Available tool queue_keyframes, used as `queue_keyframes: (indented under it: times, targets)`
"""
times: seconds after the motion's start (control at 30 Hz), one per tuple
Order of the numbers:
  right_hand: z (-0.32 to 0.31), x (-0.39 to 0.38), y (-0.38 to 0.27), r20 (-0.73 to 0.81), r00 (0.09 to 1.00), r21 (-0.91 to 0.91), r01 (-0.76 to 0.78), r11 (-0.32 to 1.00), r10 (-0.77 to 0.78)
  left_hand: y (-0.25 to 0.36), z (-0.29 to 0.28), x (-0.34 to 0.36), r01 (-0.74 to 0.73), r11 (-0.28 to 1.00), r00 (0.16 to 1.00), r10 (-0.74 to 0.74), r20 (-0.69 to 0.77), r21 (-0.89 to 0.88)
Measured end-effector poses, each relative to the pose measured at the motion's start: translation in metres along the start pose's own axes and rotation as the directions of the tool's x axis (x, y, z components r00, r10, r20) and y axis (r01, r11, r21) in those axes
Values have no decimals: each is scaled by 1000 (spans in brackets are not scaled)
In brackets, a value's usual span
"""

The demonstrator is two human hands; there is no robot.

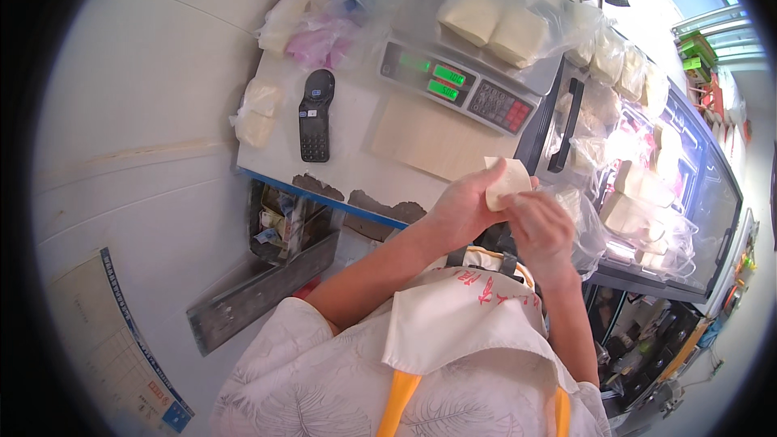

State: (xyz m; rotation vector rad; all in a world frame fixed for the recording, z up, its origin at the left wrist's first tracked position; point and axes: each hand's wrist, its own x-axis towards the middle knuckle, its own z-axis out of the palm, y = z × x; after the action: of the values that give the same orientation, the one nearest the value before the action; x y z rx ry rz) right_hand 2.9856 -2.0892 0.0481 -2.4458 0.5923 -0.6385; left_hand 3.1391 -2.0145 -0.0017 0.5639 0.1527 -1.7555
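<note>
In the head view, my left hand (468, 204) grips a thin, pale, squarish sheet (503, 174) just over the front right part of the worktable (356, 180). My right hand (541, 231) has its fingers pinched at the sheet's lower right edge, close against my left fingers. Behind my hands lies a flat beige board (417, 137). Beyond it stands a digital scale (502, 105) with lit green displays and bagged pale blocks (473, 12) on its pan. The sheet's material is unclear.
A black handheld keypad device (314, 121) lies left, near plastic bags (312, 40) and a bagged pale packet (257, 113). At right, a dark-framed case (712, 235) holds many bagged pale blocks (635, 186). A metal plank (259, 291) sits below the table's left part, beside a white wall (129, 113).
</note>
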Motion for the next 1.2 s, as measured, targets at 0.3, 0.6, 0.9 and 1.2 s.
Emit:
queue_keyframes:
  times: [0.3,0.6,0.9,1.2]
  targets:
    - [-37,-79,10,2,736,307,-645,700,677,-32,7,-16,148,781,987,-153,-44,607]
    - [-57,-173,74,649,433,616,-781,-99,626,-99,36,21,257,248,865,-491,-107,934]
    - [-158,-223,71,239,427,712,-688,142,872,-144,46,64,314,289,855,-501,-136,904]
    - [-100,-228,132,-74,538,212,-814,541,840,-186,47,128,-534,-610,681,99,725,585]
